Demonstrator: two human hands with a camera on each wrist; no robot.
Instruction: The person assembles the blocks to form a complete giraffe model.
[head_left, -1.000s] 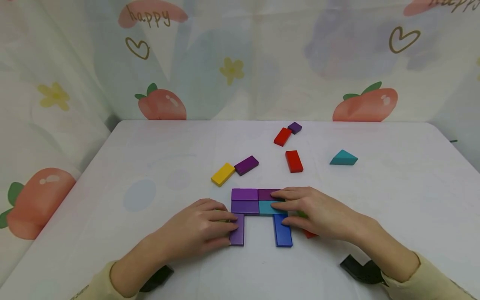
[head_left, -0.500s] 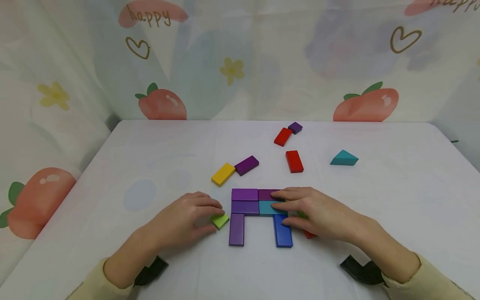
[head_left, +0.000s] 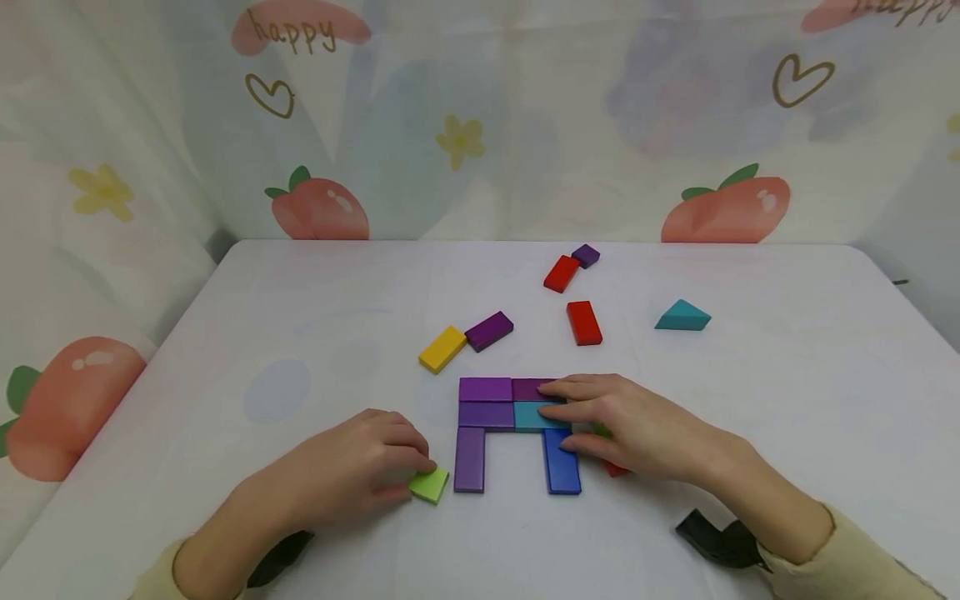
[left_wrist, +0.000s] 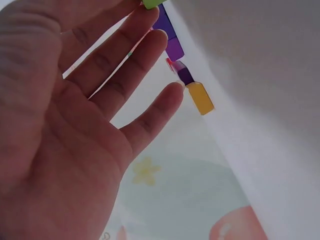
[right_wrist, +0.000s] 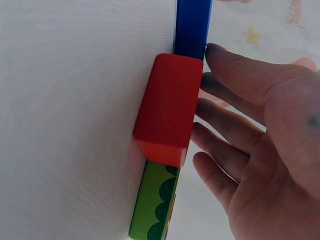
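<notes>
My left hand pinches a lime-green block just left of a flat arrangement of blocks; in the left wrist view the block's edge shows by the fingertips. The arrangement has purple blocks, a dark magenta block and a teal block in two rows. A violet block and a blue block extend below them like legs. My right hand rests extended fingertips on its right side, partly covering it. Beneath that hand are a red block and a green block.
Farther back lie a yellow block and a dark purple block, touching. Two red blocks, one upright-looking and one slanted, lie behind, with a small purple block. A teal triangular block is at right.
My left hand has left the violet block and moved left and toward me, bringing the lime-green block along. The right hand stays on the arrangement.
</notes>
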